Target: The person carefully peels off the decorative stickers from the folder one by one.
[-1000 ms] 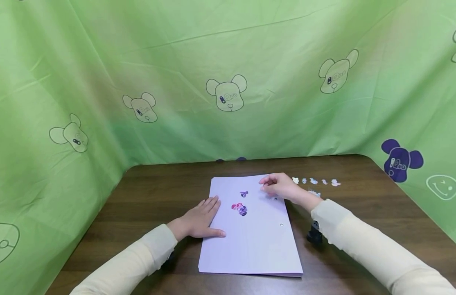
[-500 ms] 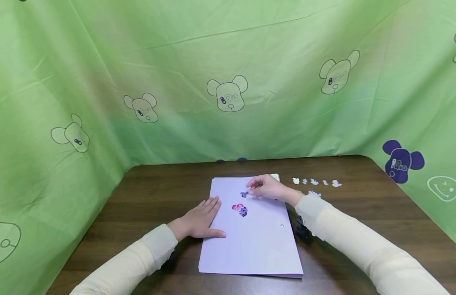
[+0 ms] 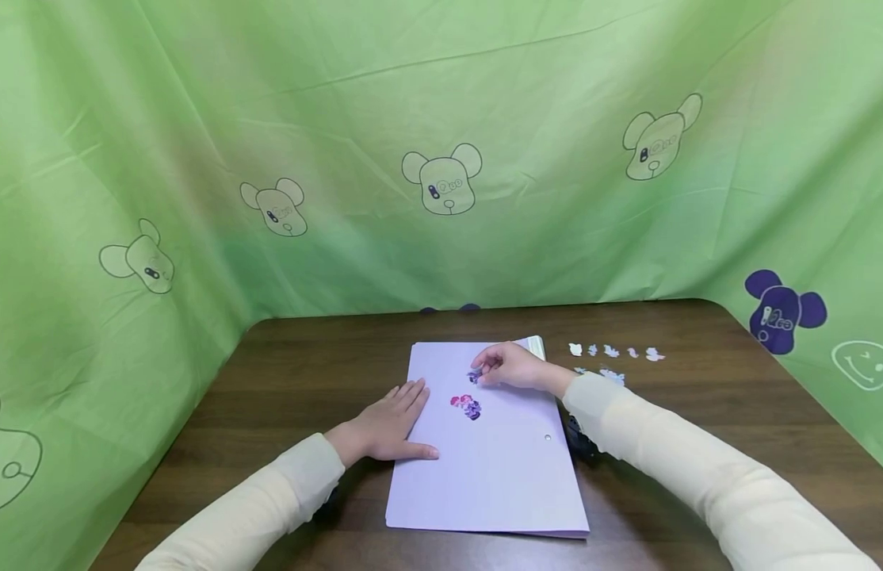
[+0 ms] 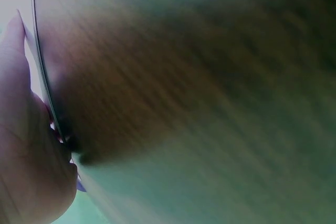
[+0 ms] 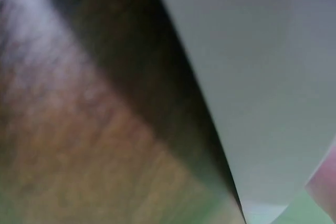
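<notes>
A white paper pad (image 3: 487,476) with punched holes along its right side lies on the table. My left hand (image 3: 387,420) rests flat on its left edge, fingers spread; part of that hand (image 4: 31,145) fills the left side of the left wrist view. My right hand (image 3: 511,367) is over the upper part of the pad, thumb and fingertips pinching a small sticker, mostly hidden, at a purple sticker (image 3: 473,378). Below it a pink and purple sticker cluster (image 3: 466,406) lies on the pad. In the right wrist view the pad (image 5: 252,77) stands out over the table.
Several small pale blue and white stickers (image 3: 611,350) lie in a row on the brown table (image 3: 327,349), right of the pad. More bluish stickers (image 3: 613,377) lie just below the row, near the right sleeve. A green printed cloth (image 3: 342,262) hangs behind and at both sides.
My right hand has moved left across the pad, from its upper right edge to the purple sticker. My left hand stays on the left edge.
</notes>
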Tool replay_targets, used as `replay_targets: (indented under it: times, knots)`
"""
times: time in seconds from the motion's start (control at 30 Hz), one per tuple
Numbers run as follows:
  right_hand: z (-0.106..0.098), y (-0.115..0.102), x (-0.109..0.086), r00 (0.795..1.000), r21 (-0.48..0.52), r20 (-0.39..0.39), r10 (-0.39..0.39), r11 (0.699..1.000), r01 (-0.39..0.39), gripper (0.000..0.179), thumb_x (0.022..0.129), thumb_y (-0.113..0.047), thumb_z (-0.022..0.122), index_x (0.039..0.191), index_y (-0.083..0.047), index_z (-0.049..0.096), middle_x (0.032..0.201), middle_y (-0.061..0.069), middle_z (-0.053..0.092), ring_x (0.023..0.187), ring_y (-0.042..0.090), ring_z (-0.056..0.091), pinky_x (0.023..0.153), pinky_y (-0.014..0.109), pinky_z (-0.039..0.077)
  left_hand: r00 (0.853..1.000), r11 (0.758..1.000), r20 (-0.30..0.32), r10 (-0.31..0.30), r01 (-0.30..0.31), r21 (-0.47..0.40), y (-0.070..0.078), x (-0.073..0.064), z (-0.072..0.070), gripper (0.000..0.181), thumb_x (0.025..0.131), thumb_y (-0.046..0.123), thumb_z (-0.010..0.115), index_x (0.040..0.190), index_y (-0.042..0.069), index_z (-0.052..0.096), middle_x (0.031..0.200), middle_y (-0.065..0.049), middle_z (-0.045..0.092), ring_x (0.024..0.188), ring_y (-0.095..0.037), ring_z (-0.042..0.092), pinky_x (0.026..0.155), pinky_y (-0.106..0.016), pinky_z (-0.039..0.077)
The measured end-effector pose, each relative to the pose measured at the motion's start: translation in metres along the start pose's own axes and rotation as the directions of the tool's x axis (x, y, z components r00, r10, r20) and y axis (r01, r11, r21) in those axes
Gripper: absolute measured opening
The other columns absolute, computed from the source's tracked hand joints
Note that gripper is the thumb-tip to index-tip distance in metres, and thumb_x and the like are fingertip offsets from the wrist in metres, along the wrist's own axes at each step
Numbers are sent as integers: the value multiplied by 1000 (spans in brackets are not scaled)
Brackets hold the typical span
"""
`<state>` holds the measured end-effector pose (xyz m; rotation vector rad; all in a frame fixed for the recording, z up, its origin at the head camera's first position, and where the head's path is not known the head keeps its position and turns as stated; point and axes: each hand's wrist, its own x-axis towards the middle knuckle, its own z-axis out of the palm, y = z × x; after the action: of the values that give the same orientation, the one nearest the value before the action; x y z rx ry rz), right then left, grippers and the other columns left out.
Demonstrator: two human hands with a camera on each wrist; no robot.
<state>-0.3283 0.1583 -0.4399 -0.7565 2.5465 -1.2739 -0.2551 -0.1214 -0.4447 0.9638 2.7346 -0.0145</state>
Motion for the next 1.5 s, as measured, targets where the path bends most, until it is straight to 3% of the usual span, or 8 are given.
replay_targets:
  times: [0.3, 0.67, 1.13, 1.5]
  knots:
    - [5, 0, 1, 1000, -65, 7, -22, 998, 22, 26, 85, -5, 74, 110, 0, 69, 77, -1, 58, 70, 13, 50, 68, 28, 44, 1000, 1000, 2, 1, -1, 4, 1, 0, -1, 108, 83, 81, 38, 156, 6, 12, 162, -11, 6, 147, -25, 6, 117, -40, 12]
    - [5, -4, 0, 1000, -132, 19, 9, 991, -6, 21, 87, -7, 72, 107, -5, 70, 72, -1, 55, 65, 12, 47, 66, 29, 41, 1000, 1000, 0, 10, -10, 6, -1, 2, 1, 107, 83, 81, 38, 156, 6, 11, 162, -10, 5, 147, -25, 5, 117, -39, 11]
    - [6, -7, 1, 1000, -131, 24, -2, 991, 5, 16, 87, -6, 72, 103, -4, 71, 72, -1, 55, 66, 12, 47, 67, 29, 40, 1000, 1000, 3, 7, -7, 9, -1, 1, 0, 107, 84, 80, 39, 156, 6, 12, 162, -11, 5, 147, -25, 5, 117, -39, 12]
    - [6, -5, 3, 1000, -138, -2, -22, 990, 22, 5, 85, -6, 74, 90, -5, 72, 72, -2, 58, 69, 12, 50, 71, 30, 42, 1000, 1000, 0, 2, -2, 5, -1, 1, 1, 109, 83, 81, 39, 156, 6, 12, 162, -10, 5, 148, -25, 5, 117, -40, 12]
